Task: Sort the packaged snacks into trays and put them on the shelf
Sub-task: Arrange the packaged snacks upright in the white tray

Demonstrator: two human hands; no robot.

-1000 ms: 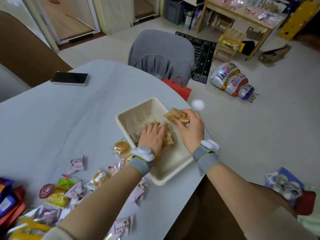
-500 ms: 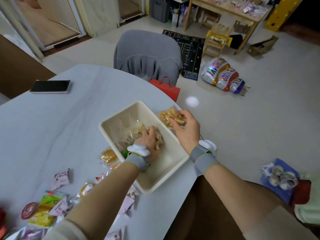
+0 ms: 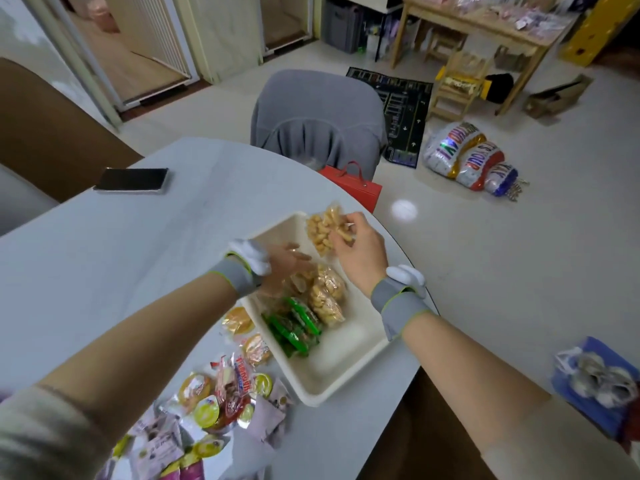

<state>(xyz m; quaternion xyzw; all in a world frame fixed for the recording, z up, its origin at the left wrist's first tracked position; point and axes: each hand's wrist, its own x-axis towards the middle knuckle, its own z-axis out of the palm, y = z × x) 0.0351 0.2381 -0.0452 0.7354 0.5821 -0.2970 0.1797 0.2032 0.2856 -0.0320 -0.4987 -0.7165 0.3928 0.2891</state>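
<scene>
I take the cream tray [image 3: 349, 382] as my landmark; it sits at the table's [image 3: 138, 258] near-right edge. Far to its left, near the table's far edge, lies a black phone [image 3: 131, 180]. Just left of the tray's near corner I see a loose heap of small snack packets [image 3: 221, 400], two round orange ones lying right beside the tray wall.

My left hand [image 3: 284, 268] reaches over the tray's left wall into its far half. It is blurred, so I cannot tell whether its fingers grip anything; it lies over or against the clear bags there. Inside the tray, at the middle, lie green-wrapped bars [image 3: 294, 327], and touching them on the far side a clear bag of pale puffed snacks [image 3: 327, 296].

My right hand [image 3: 360, 251] hovers over the tray's far-right corner, fingers curled and pinching a second clear bag of puffed snacks [image 3: 322, 230]. That bag hangs from the fingertips toward the left, above the tray's far rim.

Beyond the tray stands a grey chair [image 3: 318, 116], a red bag [image 3: 353, 185] at its foot.
</scene>
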